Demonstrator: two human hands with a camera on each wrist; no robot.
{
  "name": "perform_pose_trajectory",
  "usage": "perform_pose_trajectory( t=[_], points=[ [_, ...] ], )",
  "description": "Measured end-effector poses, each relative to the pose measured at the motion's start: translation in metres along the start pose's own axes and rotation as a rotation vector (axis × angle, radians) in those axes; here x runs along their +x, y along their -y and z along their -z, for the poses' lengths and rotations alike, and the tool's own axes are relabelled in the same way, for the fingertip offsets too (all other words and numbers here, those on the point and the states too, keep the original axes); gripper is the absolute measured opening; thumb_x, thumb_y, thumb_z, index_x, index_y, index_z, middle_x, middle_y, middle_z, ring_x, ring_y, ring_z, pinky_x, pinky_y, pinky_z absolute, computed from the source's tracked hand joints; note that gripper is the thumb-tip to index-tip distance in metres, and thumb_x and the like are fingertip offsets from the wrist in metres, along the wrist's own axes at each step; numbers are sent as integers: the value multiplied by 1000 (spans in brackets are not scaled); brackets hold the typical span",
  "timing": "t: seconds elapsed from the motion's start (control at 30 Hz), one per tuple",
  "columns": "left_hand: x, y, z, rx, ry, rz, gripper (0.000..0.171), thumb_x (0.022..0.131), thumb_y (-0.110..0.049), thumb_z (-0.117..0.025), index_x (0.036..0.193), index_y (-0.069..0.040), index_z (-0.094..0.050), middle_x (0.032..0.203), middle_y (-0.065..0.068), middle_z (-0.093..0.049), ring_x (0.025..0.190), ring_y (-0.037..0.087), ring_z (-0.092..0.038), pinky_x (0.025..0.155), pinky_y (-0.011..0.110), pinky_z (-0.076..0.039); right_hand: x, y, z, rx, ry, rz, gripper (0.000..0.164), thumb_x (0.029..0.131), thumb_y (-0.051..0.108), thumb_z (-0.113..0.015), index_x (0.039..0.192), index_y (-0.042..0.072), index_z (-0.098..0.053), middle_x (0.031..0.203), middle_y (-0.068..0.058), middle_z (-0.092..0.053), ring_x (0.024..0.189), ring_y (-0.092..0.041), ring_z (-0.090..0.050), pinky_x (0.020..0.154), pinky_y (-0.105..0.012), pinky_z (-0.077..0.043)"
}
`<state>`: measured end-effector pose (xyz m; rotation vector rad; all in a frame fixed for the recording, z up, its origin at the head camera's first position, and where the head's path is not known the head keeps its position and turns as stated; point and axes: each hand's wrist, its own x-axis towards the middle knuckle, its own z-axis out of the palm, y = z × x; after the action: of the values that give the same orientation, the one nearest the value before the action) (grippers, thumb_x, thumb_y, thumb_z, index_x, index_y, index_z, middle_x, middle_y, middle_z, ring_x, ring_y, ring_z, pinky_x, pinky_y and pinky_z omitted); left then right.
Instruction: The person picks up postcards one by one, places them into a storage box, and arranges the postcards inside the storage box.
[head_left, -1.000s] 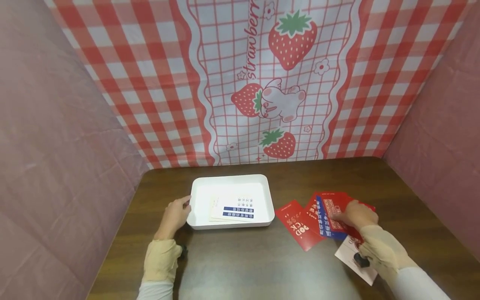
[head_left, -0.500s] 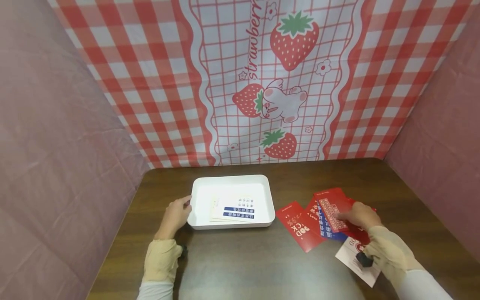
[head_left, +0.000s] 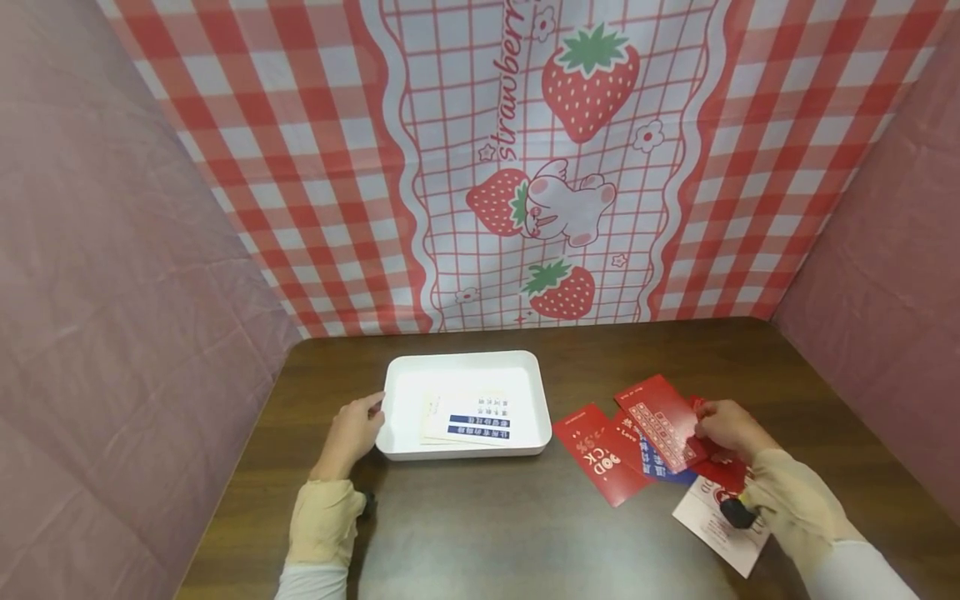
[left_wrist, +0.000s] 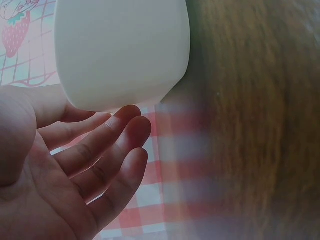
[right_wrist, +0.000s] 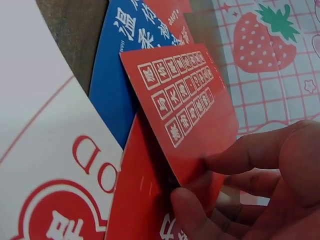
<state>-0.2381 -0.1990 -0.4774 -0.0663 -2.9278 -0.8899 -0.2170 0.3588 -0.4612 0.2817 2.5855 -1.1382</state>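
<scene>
Pinched red card has shifted left over blue card.

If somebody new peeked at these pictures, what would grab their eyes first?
Probably the big red-and-white checked cloth behind the table, with its printed strawberries. Next might come the bright red card that the right hand pinches above other cards on the table's right side. Then the white tray to their left, with pale cards inside and the left hand at its left edge.

Wht sleeves w/ beige wrist wraps
</scene>
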Motion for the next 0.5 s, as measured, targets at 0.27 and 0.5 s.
perform_pose_trajectory(
  t=[0.27,0.5],
  points=[
    [1,0,1,6,-7,-18,40,90,-8,-53,127,3,-62,102,18,-71,88,30,-64,83,50,-51,2,-4,7,8,-13,-13,42,86,4,-59,117,-23,-49,92,-25,-64,73,-18,-61,64,-34,-57],
    [1,0,0,5,6,-3,40,90,-8,-53,128,3,-61,105,18,-71,89,30,-65,83,49,-51,1,-7,10,98,-49,19,44,89,2,-56,124,-23,-49,85,-16,-65,67,-16,-59,59,-31,-55]
  ],
)
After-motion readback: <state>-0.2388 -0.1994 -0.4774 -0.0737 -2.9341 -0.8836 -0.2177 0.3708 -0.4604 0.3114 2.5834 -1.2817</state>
